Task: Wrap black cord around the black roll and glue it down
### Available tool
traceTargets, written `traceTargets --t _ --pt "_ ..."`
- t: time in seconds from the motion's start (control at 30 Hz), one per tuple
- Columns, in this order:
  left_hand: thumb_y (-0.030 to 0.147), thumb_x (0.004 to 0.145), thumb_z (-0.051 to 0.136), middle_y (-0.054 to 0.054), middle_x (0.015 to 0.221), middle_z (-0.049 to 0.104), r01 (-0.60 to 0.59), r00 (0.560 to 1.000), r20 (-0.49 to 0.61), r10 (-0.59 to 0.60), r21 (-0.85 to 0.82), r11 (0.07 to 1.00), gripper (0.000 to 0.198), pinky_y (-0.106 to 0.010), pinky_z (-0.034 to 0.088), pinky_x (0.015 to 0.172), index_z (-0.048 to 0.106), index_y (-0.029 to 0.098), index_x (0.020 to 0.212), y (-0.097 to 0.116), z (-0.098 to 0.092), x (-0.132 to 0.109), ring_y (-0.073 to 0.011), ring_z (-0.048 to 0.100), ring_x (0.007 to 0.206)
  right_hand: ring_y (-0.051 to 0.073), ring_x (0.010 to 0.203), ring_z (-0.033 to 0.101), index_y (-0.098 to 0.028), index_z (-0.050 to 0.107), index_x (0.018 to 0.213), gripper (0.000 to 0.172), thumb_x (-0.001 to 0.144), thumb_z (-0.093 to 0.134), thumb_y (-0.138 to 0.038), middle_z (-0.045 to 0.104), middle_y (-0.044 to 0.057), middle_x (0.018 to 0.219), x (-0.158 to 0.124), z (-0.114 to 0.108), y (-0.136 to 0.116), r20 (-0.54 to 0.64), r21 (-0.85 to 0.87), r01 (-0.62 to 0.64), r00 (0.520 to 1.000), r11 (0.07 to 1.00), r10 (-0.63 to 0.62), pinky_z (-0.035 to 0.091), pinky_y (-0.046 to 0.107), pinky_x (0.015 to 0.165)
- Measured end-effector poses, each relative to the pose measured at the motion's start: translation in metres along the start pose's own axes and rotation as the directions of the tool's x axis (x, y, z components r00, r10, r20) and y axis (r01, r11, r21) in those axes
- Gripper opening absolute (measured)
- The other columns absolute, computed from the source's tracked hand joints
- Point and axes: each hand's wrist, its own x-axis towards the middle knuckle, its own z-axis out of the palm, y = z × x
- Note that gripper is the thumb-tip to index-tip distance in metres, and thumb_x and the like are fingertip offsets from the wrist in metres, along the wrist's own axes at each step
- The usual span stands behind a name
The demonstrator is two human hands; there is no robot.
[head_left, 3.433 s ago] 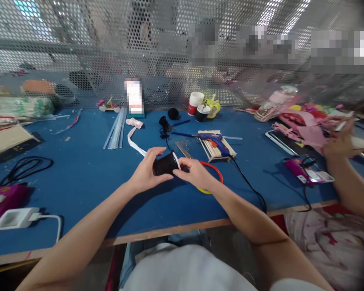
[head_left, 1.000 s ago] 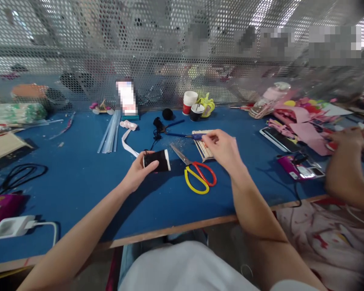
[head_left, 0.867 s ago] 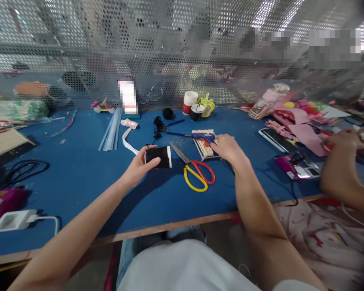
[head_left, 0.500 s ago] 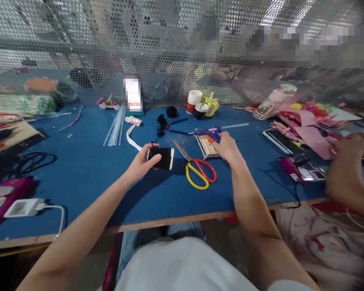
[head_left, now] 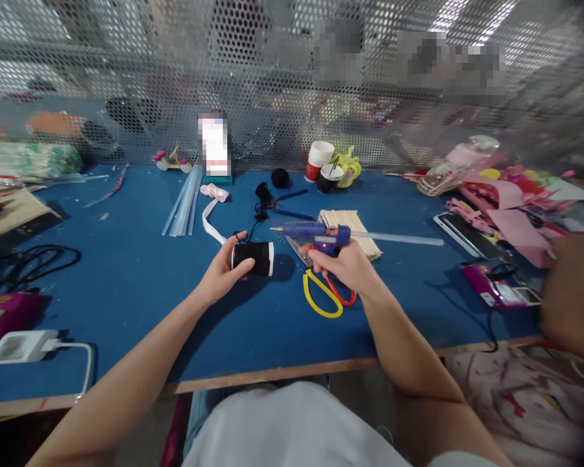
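Note:
My left hand (head_left: 222, 271) grips a paper cup wrapped in black yarn (head_left: 253, 258), held on its side above the blue table (head_left: 126, 272). A black strand runs from it back to a yarn clump (head_left: 261, 192). My right hand (head_left: 343, 263) is closed round the handle of a blue glue gun (head_left: 316, 235), whose nozzle points left toward the cup's white rim. A clear glue stick sticks out of the gun's back to the right. Red-and-yellow scissors (head_left: 324, 292) lie just under my right hand.
A stack of wooden sticks (head_left: 353, 224) lies behind the gun. Cups (head_left: 320, 160), clear glue sticks (head_left: 182, 202) and a pink ribbon (head_left: 211, 207) sit further back by the mesh wall. At right are phones (head_left: 462, 233), pink craft paper and another person's hand (head_left: 571, 285). Chargers and cables lie left.
My right hand left the cup, reached to the stick pile, picked up the glue gun and brought it left toward the cup. My left hand kept hold of the cup.

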Motion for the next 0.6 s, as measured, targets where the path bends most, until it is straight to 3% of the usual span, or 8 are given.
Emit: traceTargets --t 0.13,0.27,0.5,0.6 --pt "0.032 0.075 0.062 0.000 0.079 0.051 -0.005 1.000 -0.023 0.006 0.011 1.000 0.060 -0.021 0.047 0.051 0.035 0.027 0.129 -0.001 -0.004 0.000 -0.0095 0.048 0.059 0.014 0.049 0.054 -0.016 0.065 0.077 0.022 0.075 0.056 -0.036 0.059 0.002 0.056 -0.008 0.005 0.003 -0.007 -0.201 0.040 0.999 0.979 -0.042 0.045 0.028 0.051" --pt "0.032 0.075 0.061 -0.001 0.076 0.051 -0.014 0.999 -0.044 0.015 0.023 1.000 0.057 -0.020 0.046 0.050 0.037 0.024 0.126 0.000 -0.005 0.002 -0.0101 0.048 0.059 0.018 0.063 0.058 -0.018 0.062 0.077 0.015 0.072 0.058 -0.032 0.063 0.004 0.068 -0.010 0.003 0.007 -0.007 -0.323 0.138 0.989 0.936 -0.148 0.046 0.032 0.063" --pt "0.034 0.076 0.061 0.000 0.074 0.049 0.019 0.998 -0.063 -0.014 0.080 0.997 0.059 -0.020 0.045 0.052 0.036 0.021 0.128 0.000 -0.004 0.001 -0.0096 0.046 0.060 0.013 0.056 0.052 -0.020 0.053 0.072 0.015 0.076 0.056 -0.034 0.057 -0.001 0.062 -0.015 0.005 0.007 0.021 -0.436 0.186 0.980 0.880 -0.197 0.041 0.025 0.053" --pt "0.034 0.076 0.060 0.001 0.073 0.048 0.025 0.998 -0.060 -0.019 0.094 0.995 0.059 -0.020 0.046 0.052 0.036 0.021 0.128 0.000 -0.003 0.000 -0.0095 0.046 0.060 0.011 0.054 0.049 -0.019 0.053 0.069 0.013 0.077 0.053 -0.029 0.056 0.001 0.063 -0.016 0.004 0.005 0.119 -0.507 0.279 0.960 0.815 -0.254 0.038 0.025 0.051"
